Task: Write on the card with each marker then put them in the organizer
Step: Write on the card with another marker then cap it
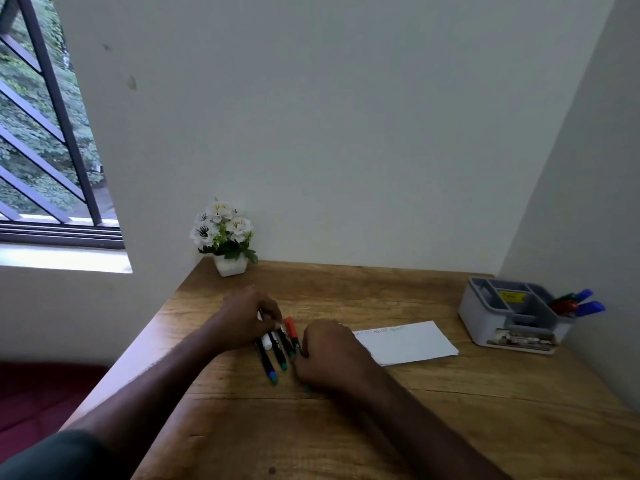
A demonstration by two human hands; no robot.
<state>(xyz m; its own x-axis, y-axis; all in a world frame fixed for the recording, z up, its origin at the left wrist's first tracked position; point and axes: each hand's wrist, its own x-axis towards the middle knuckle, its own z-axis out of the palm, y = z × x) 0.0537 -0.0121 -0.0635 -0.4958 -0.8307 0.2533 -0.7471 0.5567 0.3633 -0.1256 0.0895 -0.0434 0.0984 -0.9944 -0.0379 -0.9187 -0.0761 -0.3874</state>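
Both forearms reach forward, bare to the elbow; a dark sleeve shows at the left upper arm. Left hand (247,315) is knuckles-up with fingers curled down, tips pinched. Right hand (330,355) lies just beside it, loosely fisted, palm down; its grip cannot be determined.

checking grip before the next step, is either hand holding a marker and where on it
The left hand lies over the upper ends of the markers on the table; the right hand is curled beside them. Whether either truly grips one cannot be told.
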